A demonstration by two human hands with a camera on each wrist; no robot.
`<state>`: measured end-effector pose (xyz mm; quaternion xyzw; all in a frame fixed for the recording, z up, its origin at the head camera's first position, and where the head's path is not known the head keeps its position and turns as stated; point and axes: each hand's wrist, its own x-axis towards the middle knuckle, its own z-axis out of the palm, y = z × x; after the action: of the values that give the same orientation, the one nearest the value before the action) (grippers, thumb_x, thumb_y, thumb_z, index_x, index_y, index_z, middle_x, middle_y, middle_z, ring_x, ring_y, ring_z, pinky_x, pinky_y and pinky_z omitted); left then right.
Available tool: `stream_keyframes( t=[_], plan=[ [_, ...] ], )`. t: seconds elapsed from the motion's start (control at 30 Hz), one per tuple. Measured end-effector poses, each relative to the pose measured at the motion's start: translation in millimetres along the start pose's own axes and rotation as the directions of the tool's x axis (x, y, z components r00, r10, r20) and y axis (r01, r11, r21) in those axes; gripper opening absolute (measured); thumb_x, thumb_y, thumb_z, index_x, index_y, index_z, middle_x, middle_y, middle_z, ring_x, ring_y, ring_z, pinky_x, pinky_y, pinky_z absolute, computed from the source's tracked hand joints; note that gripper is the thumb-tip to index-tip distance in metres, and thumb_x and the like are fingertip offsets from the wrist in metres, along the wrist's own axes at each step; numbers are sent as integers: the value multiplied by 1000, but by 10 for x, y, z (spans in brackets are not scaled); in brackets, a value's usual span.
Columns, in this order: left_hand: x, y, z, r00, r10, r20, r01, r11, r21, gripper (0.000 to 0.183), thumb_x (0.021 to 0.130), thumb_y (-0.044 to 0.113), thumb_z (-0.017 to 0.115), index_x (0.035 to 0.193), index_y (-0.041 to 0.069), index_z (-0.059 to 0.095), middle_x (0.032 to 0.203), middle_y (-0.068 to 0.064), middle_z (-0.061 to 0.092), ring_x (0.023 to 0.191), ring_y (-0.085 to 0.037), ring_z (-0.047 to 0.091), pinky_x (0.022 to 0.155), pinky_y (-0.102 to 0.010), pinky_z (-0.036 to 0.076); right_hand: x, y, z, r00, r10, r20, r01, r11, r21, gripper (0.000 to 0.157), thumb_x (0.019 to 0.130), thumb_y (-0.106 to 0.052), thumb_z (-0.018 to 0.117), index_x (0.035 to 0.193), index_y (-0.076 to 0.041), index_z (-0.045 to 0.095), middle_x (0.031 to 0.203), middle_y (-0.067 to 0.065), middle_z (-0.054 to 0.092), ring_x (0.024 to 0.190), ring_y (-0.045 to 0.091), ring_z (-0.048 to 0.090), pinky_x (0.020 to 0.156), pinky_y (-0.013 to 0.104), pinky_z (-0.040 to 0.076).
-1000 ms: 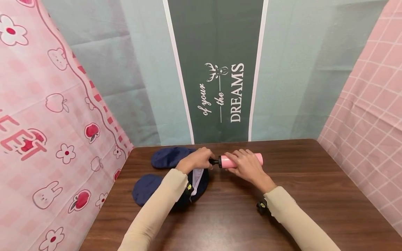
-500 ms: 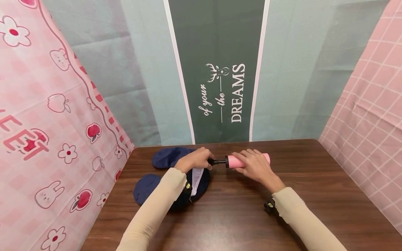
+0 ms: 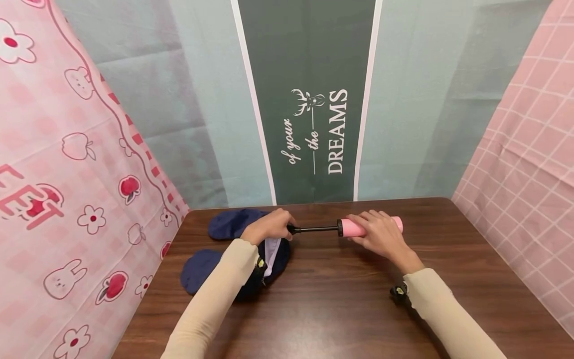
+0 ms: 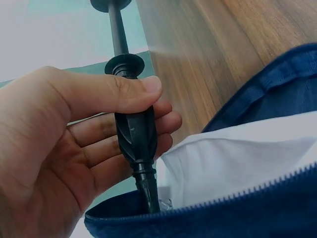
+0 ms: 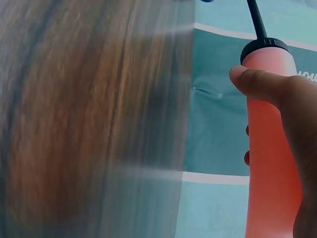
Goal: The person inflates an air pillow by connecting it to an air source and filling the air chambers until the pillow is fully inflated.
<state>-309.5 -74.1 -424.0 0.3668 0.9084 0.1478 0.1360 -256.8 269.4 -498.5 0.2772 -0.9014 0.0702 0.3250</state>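
Pump out level over the table, and both hands were on it! The left hand pinched its black nozzle, thumb across the front and fingers curled behind, while the right hand wrapped the pink barrel, thumb lying just below the black cap. Between them ran the bare black rod, drawn well out. Down went the nozzle's narrow tip behind an open zip, its very end out of sight, with white lining just beside it. That zip belonged to a navy pillow, two rounded ends pointing left under the forearm. Cream sleeves reached in; beyond the table edge hung a green cloth lettered "DREAMS".
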Motion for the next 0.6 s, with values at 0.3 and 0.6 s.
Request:
stream_keyframes(
  t=[0.3, 0.6],
  plan=[
    [113, 126, 71, 1000, 7, 21, -7, 1000, 22, 32, 89, 8, 85, 120, 4, 81, 118, -12, 80, 94, -20, 77, 82, -31, 61, 164, -355, 197, 998, -19, 66, 18, 1000, 10, 65, 76, -46, 94, 130, -15, 75, 106, 7, 78, 98, 31, 71, 89, 48, 56],
    [169, 199, 88, 1000, 12, 14, -12, 1000, 3, 25, 88, 8, 87, 112, 5, 83, 107, -9, 82, 79, -12, 72, 74, -27, 57, 312, -601, 265, 997, -25, 71, 26, 1000, -5, 65, 78, -46, 94, 132, -16, 75, 107, 7, 78, 100, 30, 71, 92, 48, 57]
  ],
)
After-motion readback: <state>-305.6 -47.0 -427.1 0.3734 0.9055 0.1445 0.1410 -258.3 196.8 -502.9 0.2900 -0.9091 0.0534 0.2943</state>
